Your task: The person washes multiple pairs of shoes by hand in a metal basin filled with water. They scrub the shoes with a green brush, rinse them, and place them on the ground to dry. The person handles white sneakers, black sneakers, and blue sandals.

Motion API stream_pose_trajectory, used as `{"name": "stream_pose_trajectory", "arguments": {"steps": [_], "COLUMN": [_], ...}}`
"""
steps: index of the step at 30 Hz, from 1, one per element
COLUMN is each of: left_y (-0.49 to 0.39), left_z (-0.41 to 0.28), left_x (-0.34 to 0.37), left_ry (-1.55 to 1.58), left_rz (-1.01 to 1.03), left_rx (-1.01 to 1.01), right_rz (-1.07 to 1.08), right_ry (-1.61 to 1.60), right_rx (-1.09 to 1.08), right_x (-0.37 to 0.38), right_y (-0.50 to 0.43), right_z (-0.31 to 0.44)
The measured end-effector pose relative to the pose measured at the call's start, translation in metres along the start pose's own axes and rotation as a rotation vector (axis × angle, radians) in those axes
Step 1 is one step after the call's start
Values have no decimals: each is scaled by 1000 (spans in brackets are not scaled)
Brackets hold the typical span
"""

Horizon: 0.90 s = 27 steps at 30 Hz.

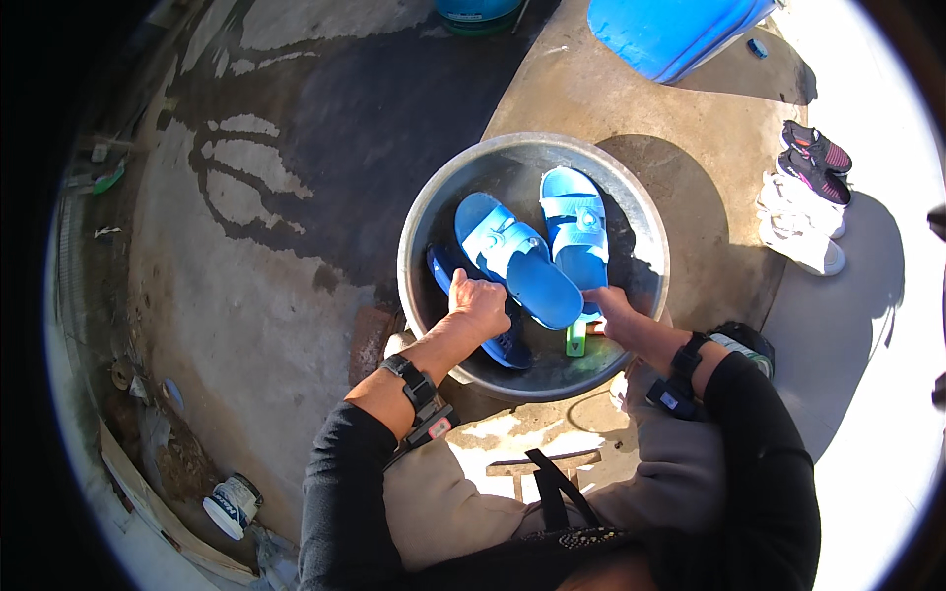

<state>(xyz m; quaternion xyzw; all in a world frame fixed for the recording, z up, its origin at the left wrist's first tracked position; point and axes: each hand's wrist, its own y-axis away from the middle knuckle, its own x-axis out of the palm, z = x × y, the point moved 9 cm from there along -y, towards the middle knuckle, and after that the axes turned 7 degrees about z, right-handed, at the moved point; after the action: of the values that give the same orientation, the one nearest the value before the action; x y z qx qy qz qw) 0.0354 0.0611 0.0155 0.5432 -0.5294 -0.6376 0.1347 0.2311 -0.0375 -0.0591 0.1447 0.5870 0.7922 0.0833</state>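
Note:
A round metal basin (408, 288) stands before me, with two light-blue slide sandals inside. The left sandal (543, 292) lies diagonally; the other sandal (580, 260) is more upright in the picture, beside it. My right hand (615, 314) pinches the heel end of that right sandal. Under the heel a green object (576, 340), perhaps a brush handle, shows near my right fingers. My left hand (480, 303) is curled over dark-blue footwear (508, 347) at the basin's left; what its fingers hold is hidden.
Black-and-pink shoes (817, 161) and white shoes (802, 225) stand at the right. A large blue plastic container (665, 37) and a blue-green bucket (479, 15) are beyond the basin. Wet concrete lies to the left. A white tub (233, 506) lies at lower left, a brick (369, 343) beside the basin.

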Motion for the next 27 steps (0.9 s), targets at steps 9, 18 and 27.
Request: {"name": "stream_pose_trajectory", "arguments": {"steps": [9, 18, 27], "left_y": [27, 30, 5], "left_z": [9, 4, 20], "left_x": [-15, -16, 29], "left_ry": [437, 659, 644], "left_rz": [85, 141, -44], "left_rx": [73, 318, 60], "right_rz": [458, 643, 460], "right_ry": [-73, 93, 547], "right_rx": [49, -10, 95], "right_x": [3, 7, -6], "right_y": [57, 76, 106], "right_z": [39, 50, 46]}}
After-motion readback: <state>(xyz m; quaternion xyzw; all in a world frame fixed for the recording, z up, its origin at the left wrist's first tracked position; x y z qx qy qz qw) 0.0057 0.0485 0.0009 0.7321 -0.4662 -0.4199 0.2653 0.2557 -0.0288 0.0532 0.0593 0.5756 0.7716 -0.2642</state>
